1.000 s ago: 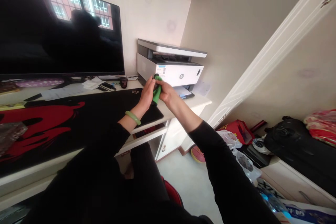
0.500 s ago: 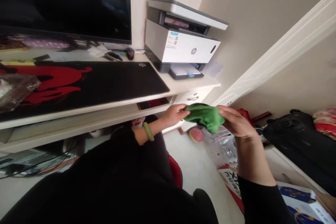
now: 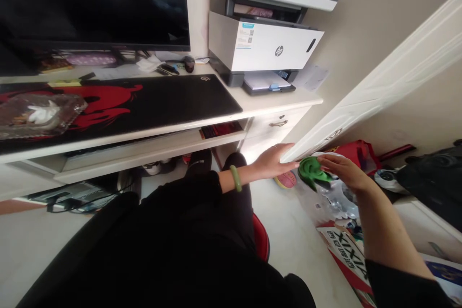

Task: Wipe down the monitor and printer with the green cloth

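Observation:
A crumpled green cloth [image 3: 311,171] with a dark part along its lower edge hangs from my right hand [image 3: 341,169]. The fingers of that hand are closed on its right side. I cannot make out what kind of cloth item it is. My left hand [image 3: 272,161], with a green bangle [image 3: 236,178] at the wrist, is just left of the cloth. Its fingers are stretched out and the thumb stands apart from them, the thumb tip close to the cloth. Nothing held shows in the left hand.
Left is a desk with a black-and-red mat [image 3: 173,106], a clear plastic tray [image 3: 39,114], a monitor [image 3: 94,5] and an HP printer [image 3: 274,45]. Below right are a basketball [image 3: 286,179], plastic bags [image 3: 339,199], a XIXIA box [image 3: 348,255] and a black bag [image 3: 433,178].
The left hand has let go of the cloth, its fingers now spread. The cloth, stretched between both hands before, is bunched in the right hand. The view has shifted somewhat.

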Available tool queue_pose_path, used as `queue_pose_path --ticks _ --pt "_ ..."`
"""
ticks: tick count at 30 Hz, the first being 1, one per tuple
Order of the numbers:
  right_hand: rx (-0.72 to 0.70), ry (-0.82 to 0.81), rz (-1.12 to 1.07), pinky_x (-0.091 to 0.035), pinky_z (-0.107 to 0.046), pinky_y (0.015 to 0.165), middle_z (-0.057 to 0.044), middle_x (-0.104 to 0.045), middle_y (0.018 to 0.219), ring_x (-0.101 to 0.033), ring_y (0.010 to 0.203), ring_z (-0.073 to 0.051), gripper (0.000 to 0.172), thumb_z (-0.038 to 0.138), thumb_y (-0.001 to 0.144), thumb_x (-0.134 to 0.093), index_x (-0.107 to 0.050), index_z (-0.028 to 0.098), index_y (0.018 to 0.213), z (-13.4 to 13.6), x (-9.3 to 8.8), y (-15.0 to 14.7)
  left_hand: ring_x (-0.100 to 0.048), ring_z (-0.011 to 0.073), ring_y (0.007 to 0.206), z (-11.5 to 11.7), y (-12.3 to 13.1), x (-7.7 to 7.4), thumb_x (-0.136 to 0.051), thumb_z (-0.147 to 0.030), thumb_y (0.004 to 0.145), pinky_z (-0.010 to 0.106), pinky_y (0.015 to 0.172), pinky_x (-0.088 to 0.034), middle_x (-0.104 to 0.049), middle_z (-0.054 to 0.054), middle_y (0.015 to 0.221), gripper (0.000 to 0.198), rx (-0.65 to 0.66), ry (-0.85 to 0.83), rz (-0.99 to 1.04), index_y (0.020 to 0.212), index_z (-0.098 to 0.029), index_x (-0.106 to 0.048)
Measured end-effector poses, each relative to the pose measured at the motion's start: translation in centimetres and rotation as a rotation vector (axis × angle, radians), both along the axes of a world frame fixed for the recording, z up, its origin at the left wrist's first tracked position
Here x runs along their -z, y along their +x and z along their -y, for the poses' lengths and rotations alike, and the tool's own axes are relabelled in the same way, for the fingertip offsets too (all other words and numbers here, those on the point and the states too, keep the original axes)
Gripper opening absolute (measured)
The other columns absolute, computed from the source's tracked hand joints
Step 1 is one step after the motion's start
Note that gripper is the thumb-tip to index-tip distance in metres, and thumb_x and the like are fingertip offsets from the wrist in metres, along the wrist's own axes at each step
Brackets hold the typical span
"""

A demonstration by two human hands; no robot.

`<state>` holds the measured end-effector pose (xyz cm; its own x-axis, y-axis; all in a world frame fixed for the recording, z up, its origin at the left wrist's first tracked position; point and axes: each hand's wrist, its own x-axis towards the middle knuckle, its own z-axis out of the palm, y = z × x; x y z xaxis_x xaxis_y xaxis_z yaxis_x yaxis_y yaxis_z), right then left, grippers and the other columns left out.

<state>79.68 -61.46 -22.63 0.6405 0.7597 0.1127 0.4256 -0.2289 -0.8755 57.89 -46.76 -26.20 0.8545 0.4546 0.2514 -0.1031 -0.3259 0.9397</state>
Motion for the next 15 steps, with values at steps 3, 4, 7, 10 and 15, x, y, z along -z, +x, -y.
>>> queue_pose_path --ticks 3,4,7,10,15 --pt "-0.124 -0.072 -0.131 -0.056 -0.038 0.064 -0.007 -0.075 0.078 -0.065 0.068 -0.022 0.045 0.07 0.063 -0.087 -0.078 0.028 0.074 -0.4 -1.1 -3.4 -0.057 0.0346 0.151 0.4 1.3 1.0 -0.094 -0.035 0.08 0.048 0.128 -0.046 -0.061 0.018 0.16 0.081 0.108 -0.167 0.028 0.153 -0.019 -0.062" --pt "-0.126 -0.038 -0.148 -0.053 -0.037 0.064 -0.005 -0.073 0.078 -0.062 0.068 -0.02 0.045 0.072 0.068 -0.085 -0.077 0.029 0.076 -0.4 -1.5 -4.4 -0.064 0.0334 0.141 0.5 1.8 1.3 -0.091 -0.033 0.082 0.047 0.123 -0.05 -0.069 0.018 0.15 0.07 0.16 -0.25 0.008 0.147 -0.018 -0.067" --pt "-0.047 0.083 -0.133 -0.047 -0.037 0.062 -0.003 -0.067 0.074 -0.058 0.066 -0.02 0.041 0.072 0.078 -0.077 -0.074 0.031 0.079 -0.4 -2.4 -6.4 -0.077 0.0271 0.108 0.3 2.6 2.3 -0.072 -0.029 0.097 0.043 0.102 -0.06 -0.081 0.014 0.113 0.032 0.265 -0.4 -0.049 0.125 -0.014 -0.078" --pt "0.09 0.168 -0.135 -0.051 -0.04 0.068 -0.004 -0.075 0.09 -0.064 0.074 -0.023 0.03 0.063 0.077 -0.08 -0.073 0.035 0.086 -0.6 -1.5 -6.8 -0.073 0.0219 0.087 -0.1 2.5 2.7 -0.073 -0.035 0.096 0.038 0.089 -0.061 -0.077 0.007 0.089 0.025 0.28 -0.468 -0.073 0.109 -0.016 -0.081" --pt "0.116 0.276 -0.491 -0.065 -0.049 0.093 -0.005 -0.07 0.151 -0.074 0.126 -0.031 0.047 0.071 0.075 -0.08 -0.072 0.042 0.111 -2.5 3.1 -8.6 -0.06 0.0164 0.079 -1.0 0.5 2.1 -0.078 -0.045 0.089 0.031 0.076 -0.05 -0.067 0.001 0.085 0.028 -0.025 -0.314 0.063 0.094 -0.019 -0.071"
